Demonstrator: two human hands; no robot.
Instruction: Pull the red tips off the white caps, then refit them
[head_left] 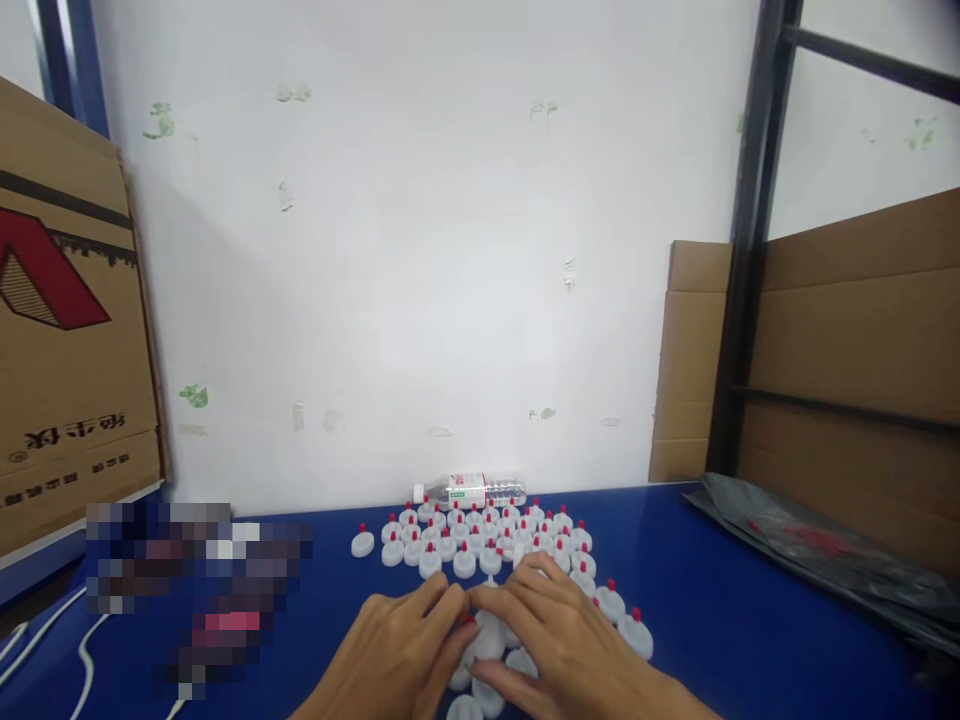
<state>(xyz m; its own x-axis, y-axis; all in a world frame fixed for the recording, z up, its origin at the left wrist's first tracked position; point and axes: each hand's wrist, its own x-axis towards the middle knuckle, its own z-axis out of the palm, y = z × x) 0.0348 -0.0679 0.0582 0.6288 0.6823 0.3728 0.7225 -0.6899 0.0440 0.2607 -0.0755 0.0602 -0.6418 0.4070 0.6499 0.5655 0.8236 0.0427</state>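
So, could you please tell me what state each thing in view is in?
Right hand: closed around a white cap
Left hand: bent, grip unclear
Red-tipped caps: standing, tips up
Bottle: capped, lying on its side
Cardboard box: standing
Cardboard panel: upright
Black plastic bag: lying down, wrinkled

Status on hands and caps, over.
Left hand at a red tip; right hand around a white cap. More red-tipped white caps crowd close. Clear plastic bottle lies behind them.
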